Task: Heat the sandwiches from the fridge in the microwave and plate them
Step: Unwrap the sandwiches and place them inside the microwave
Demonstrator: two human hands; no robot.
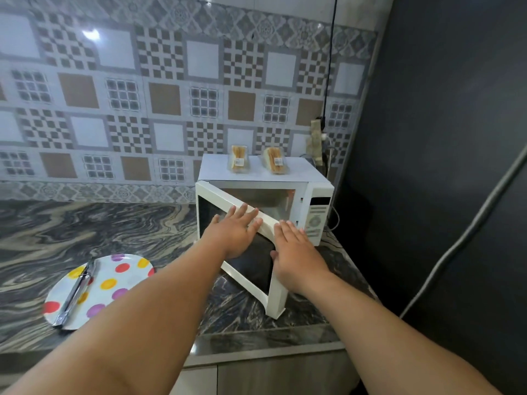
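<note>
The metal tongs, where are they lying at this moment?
In the head view the metal tongs lie across the polka-dot plate on the counter's left side, left of the open microwave door.

Legible text: none. Left sandwich pack [239, 160]: small white sticker with dark print, too blurred to read. Right sandwich pack [275, 160]: like sticker, likewise unreadable. Microwave [302, 178]: control panel [316, 216] with dark display window, rows of button markings and a dial, lettering too small to make out.
</note>
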